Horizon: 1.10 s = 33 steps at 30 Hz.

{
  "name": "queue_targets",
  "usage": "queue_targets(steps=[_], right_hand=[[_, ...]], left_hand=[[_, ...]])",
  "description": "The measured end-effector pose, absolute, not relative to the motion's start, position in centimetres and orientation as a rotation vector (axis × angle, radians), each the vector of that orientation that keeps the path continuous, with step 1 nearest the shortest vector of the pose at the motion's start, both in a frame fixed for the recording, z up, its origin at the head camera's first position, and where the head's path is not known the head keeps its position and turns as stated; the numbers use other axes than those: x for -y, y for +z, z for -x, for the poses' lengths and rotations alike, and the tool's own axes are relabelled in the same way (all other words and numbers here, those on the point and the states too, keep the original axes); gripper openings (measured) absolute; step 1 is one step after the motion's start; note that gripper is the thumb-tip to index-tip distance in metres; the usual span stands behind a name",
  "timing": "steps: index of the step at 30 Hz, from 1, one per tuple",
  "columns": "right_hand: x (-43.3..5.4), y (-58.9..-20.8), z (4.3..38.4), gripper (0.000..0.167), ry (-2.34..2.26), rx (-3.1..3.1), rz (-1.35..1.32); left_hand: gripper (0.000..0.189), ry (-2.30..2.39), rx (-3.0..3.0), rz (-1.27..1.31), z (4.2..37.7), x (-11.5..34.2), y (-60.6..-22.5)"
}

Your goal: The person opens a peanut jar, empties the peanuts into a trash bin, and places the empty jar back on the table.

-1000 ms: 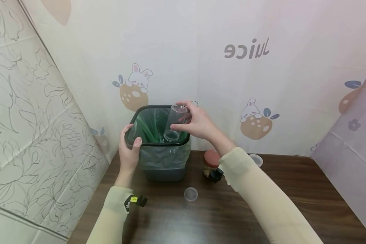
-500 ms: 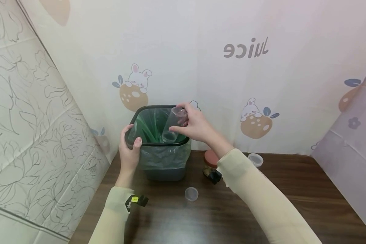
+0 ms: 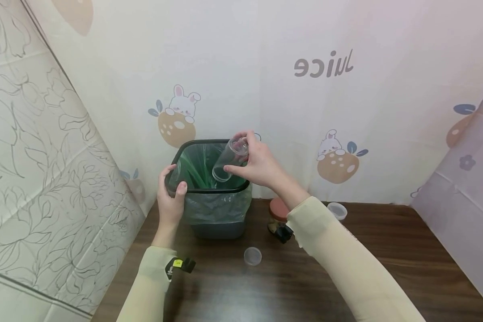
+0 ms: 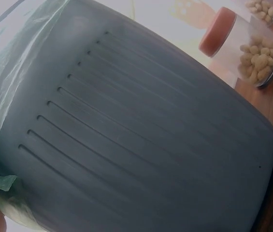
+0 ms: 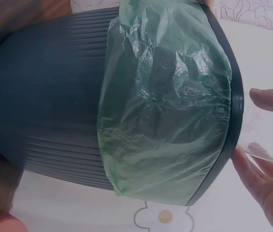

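My left hand [image 3: 171, 203] grips the near left corner of the trash can [image 3: 217, 230], thumb over the black rim. A green plastic bag [image 3: 215, 208] lines the can and folds down outside it. My right hand [image 3: 259, 163] holds a clear plastic canister [image 3: 225, 163] between thumb and fingers. The canister slants over the can's opening, its lower end toward the left. No contents show inside it. In the right wrist view, the canister [image 5: 264, 147] shows beyond the rim, partly hidden by the fingers. A clear round lid [image 3: 252, 256] lies flat on the table in front of the can.
A jar with a reddish lid [image 3: 279, 209] stands right of the can; the left wrist view shows pale nuts [image 4: 258, 63] in it. Another clear container [image 3: 337, 211] stands farther right, partly behind my sleeve. A patterned curtain [image 3: 285, 103] hangs directly behind the can.
The canister has tipped further over: its lower end has swung left and up within the opening. My right hand has shifted only slightly; the left hand stays on the rim.
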State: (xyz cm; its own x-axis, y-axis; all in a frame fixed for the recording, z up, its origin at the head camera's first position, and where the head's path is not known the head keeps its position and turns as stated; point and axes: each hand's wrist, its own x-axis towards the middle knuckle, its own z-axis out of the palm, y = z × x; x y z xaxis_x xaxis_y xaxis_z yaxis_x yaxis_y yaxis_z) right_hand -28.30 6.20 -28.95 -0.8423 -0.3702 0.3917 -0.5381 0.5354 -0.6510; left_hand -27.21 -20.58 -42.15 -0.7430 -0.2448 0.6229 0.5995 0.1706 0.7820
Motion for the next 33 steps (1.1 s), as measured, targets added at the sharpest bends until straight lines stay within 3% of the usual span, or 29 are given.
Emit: queue_targets(steps=[5,10,33], right_hand=[[-6.4,-28.6,28.1,0.083,1.206,2.544,-0.803],[-7.0,-28.3,27.6,0.07,1.255,2.523,-0.79],[-13.7,-32.0,21.1,0.066,1.835,2.163,-0.321]], left_hand=[[0.07,-1.652,1.8,0.335,25.4,19.9,-40.3],[0.069,-1.653,1.801,0.328,25.2,20.0,-40.1],[0.068,-1.627,1.811,0.337,25.2,19.8,-40.1]])
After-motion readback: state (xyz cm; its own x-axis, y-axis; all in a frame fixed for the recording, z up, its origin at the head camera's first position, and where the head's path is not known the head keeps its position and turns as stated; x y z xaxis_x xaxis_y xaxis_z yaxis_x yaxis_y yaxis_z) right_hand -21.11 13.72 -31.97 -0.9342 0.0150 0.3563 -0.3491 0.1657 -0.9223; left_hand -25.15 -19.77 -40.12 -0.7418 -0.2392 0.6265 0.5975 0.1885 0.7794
